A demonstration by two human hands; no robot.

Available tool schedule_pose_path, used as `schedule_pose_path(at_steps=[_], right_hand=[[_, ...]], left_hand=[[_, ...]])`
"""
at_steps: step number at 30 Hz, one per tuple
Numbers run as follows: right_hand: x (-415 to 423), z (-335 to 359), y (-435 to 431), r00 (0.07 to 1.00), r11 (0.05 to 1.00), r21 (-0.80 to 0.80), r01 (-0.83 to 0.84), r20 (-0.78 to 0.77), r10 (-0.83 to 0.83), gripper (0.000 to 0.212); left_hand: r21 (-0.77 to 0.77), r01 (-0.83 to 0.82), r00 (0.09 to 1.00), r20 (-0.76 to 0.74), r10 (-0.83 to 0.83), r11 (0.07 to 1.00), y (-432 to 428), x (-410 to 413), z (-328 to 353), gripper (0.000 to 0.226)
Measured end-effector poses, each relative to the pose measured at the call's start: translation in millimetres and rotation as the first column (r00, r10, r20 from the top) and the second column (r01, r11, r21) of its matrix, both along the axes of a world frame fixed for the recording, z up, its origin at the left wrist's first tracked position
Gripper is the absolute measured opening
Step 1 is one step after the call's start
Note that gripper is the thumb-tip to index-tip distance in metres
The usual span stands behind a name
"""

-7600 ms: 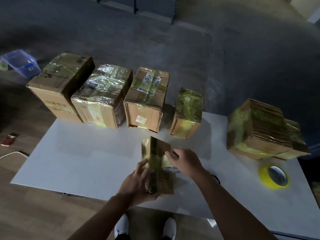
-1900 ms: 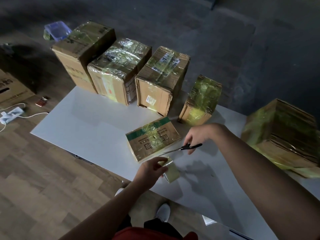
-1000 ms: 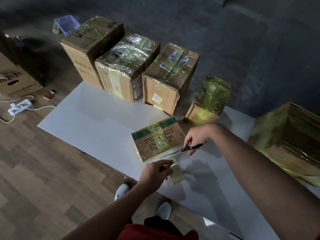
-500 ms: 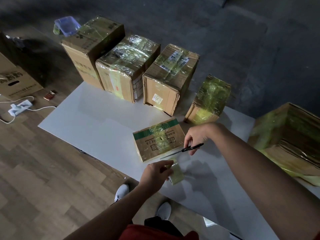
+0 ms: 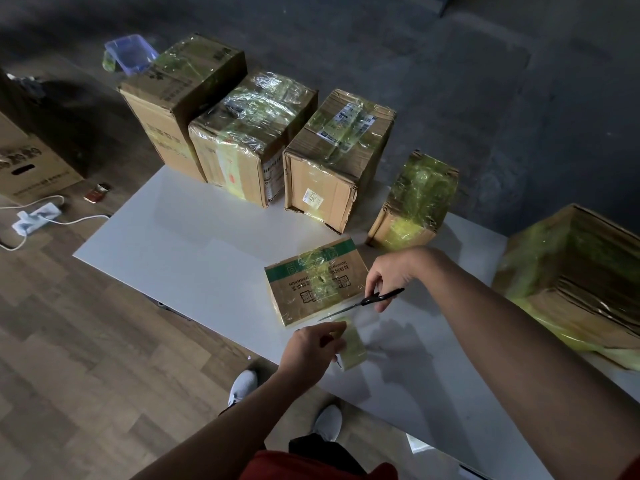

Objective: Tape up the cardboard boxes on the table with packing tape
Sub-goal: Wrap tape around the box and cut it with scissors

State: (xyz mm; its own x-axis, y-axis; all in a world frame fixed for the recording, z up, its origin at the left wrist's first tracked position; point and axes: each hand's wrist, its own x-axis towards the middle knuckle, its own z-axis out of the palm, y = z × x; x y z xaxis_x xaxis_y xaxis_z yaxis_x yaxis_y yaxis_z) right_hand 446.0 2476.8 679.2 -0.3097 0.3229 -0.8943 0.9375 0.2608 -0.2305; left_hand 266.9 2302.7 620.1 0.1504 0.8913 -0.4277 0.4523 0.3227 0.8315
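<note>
Head view, looking down at a white counter (image 5: 190, 244). The left hand (image 5: 311, 351) curls its fingers round a roll of packing tape (image 5: 353, 348) near the counter's front edge. The right hand (image 5: 391, 275) grips black scissors (image 5: 363, 302), blades pointing toward the roll. Just beyond them lies a small flat cardboard box (image 5: 317, 280), already striped with tape. Four taped boxes (image 5: 336, 150) stand in a row along the far edge, and a large box (image 5: 571, 271) sits at the right.
</note>
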Motion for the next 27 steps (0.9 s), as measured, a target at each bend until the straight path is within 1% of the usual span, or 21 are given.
schedule_pose_path(at_steps=[6,11,24,27], right_hand=[[-1.7,0.3,-0.3,0.999,0.999,0.025,-0.037,0.017,0.036,0.036],[-1.4,0.1,-1.7,0.999,1.0,-0.004,-0.025,0.042,0.025,0.036],[-5.4,6.5,-4.9,0.999,1.0,0.019,-0.023,0.032,0.023,0.033],[-6.1,4.8,-6.8,0.999,1.0,-0.007,-0.017,0.036,0.018,0.034]], left_hand=[[-0.004,-0.017,1.0,0.014,0.017,1.0,-1.4,0.0,1.3,0.034],[0.008,-0.031,0.999,0.024,0.031,0.999,-3.4,1.8,3.2,0.035],[0.05,-0.013,1.0,-0.026,0.014,0.999,-8.6,6.1,7.7,0.034],[0.048,-0.009,1.0,-0.027,0.011,0.999,-10.4,9.4,8.2,0.033]])
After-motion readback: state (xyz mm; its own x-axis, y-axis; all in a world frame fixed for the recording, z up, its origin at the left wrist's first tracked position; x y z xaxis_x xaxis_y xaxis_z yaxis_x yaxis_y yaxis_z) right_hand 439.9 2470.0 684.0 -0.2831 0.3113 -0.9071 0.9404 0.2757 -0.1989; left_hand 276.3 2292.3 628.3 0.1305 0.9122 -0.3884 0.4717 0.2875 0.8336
